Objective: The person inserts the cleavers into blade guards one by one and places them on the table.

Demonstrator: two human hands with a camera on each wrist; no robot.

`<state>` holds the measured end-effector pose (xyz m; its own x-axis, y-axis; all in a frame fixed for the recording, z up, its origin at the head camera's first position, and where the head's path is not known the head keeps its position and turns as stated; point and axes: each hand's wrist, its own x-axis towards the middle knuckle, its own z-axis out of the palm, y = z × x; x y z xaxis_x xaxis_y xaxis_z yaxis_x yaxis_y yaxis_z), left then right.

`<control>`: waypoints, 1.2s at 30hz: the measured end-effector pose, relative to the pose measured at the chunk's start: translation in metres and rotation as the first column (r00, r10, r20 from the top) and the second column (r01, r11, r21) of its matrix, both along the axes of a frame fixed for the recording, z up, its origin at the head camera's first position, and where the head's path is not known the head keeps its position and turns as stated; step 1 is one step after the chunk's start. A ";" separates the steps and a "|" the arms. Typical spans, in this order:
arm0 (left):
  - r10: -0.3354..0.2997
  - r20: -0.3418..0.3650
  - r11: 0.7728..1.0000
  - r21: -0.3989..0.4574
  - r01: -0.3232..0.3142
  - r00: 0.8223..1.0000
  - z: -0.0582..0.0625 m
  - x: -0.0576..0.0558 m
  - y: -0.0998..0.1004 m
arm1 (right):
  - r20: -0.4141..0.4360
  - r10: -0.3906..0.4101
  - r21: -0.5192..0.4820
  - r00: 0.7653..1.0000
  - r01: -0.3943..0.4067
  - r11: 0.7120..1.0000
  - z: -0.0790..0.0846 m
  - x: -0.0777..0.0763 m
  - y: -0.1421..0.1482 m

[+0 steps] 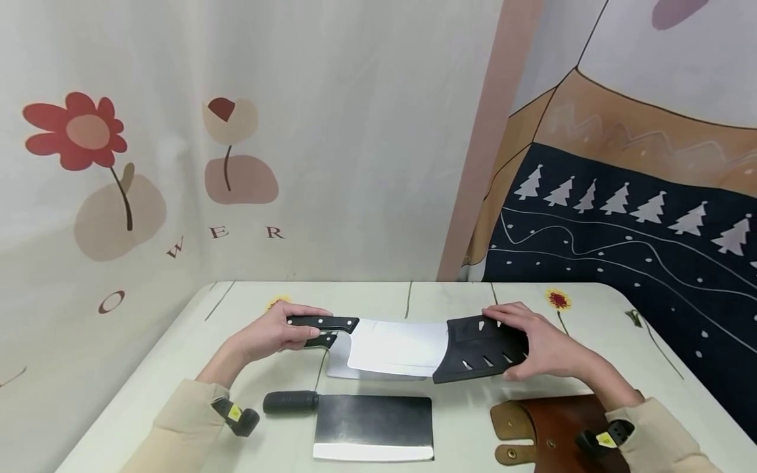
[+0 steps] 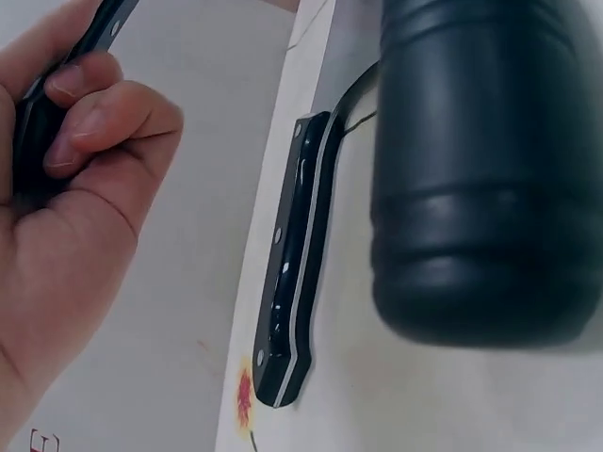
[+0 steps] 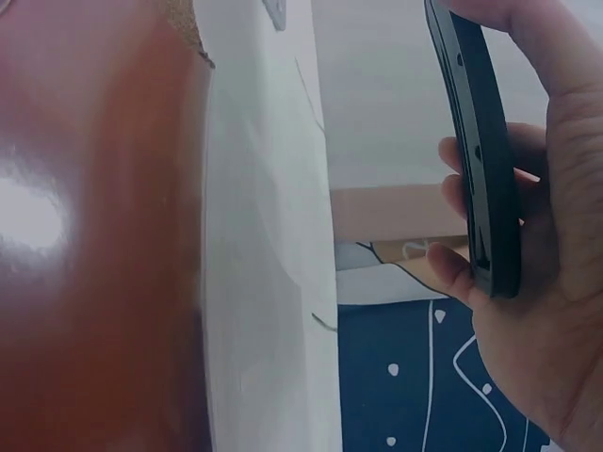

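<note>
My left hand (image 1: 275,332) grips the black riveted handle of a kitchen cleaver (image 1: 399,345), raised above the table with its blade to the right. A black slotted blade guard (image 1: 481,348) covers the far end of that blade. Fingers and thumb of my right hand (image 1: 547,341) hold the guard by its opposite edges. Partly hidden beneath the raised blade, a second knife (image 2: 297,254) with a black riveted handle lies on the table. Nearer to me lies another cleaver (image 1: 372,424), its round black handle (image 2: 480,188) large in the left wrist view.
A brown leather sheath (image 1: 568,427) with snap straps lies at the front right, under my right forearm. The pale table (image 1: 236,427) has a flower print. Behind it hangs a printed curtain (image 1: 355,164), with dark tree-patterned fabric (image 1: 621,256) on the right.
</note>
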<state>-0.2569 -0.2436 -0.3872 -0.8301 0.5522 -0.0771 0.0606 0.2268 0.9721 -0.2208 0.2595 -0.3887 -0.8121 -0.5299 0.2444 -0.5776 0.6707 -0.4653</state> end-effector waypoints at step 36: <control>0.235 -0.063 0.960 0.172 -0.222 0.970 -0.011 0.003 0.012 | -0.087 -0.132 -0.044 0.987 0.129 0.991 -0.006 0.008 -0.017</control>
<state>-0.2540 -0.2315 -0.3986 -0.9353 0.3464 0.0717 0.1068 0.0831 0.9908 -0.2132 0.2428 -0.3943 -0.8477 -0.4096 0.3371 -0.5266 0.7259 -0.4424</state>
